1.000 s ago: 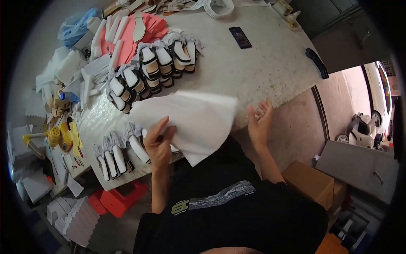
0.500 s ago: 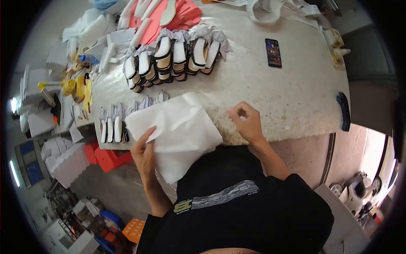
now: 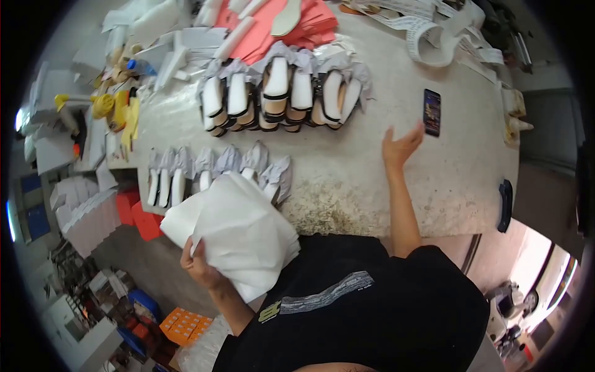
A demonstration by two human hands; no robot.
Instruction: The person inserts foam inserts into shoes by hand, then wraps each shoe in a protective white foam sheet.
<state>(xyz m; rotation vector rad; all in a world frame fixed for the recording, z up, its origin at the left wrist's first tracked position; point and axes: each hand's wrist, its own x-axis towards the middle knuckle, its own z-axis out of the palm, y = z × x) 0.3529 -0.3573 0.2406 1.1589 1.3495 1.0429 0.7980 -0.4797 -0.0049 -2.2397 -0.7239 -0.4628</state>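
Paper sheets (image 3: 238, 239) over left hand (image 3: 197, 265) fingers (image 3: 186, 248).

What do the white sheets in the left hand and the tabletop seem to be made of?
The white sheets in the left hand look like thin matte tissue paper, soft and creased, drooping where unsupported. The tabletop looks like speckled pale stone or terrazzo, hard and dull, worn near its edge; which one is unclear.
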